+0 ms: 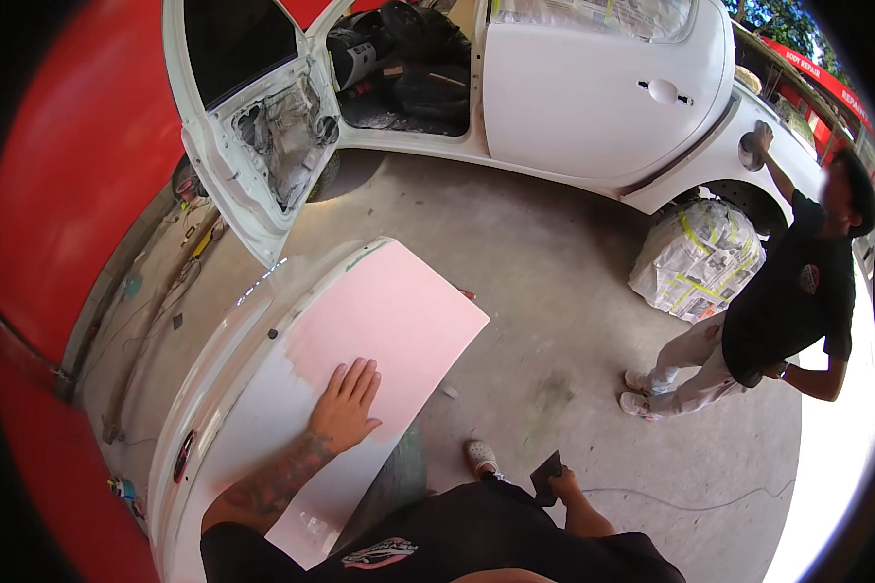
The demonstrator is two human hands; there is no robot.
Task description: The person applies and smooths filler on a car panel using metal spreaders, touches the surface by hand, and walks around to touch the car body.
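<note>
My left hand [347,408] lies flat, fingers stretched out, on a white car body panel [272,398]. A large pale pink coat [399,311] covers the panel's far end, and the palm rests near where pink meets white. Down by my right side, my right hand [566,486] grips a thin, dark rectangular sheet [543,480]. It looks like sandpaper, though its surface is too small to make out. The sheet is held away from the panel. A dark red insert [184,457] sits in the panel's left edge.
A white car [564,107] stands ahead, its front door [272,136] swung wide. Paper and tape cover its window and a wheel [700,257]. At right, another person [792,291] touches the car's rear side. A cable [690,503] crosses the concrete floor; a red wall [68,175] borders the left.
</note>
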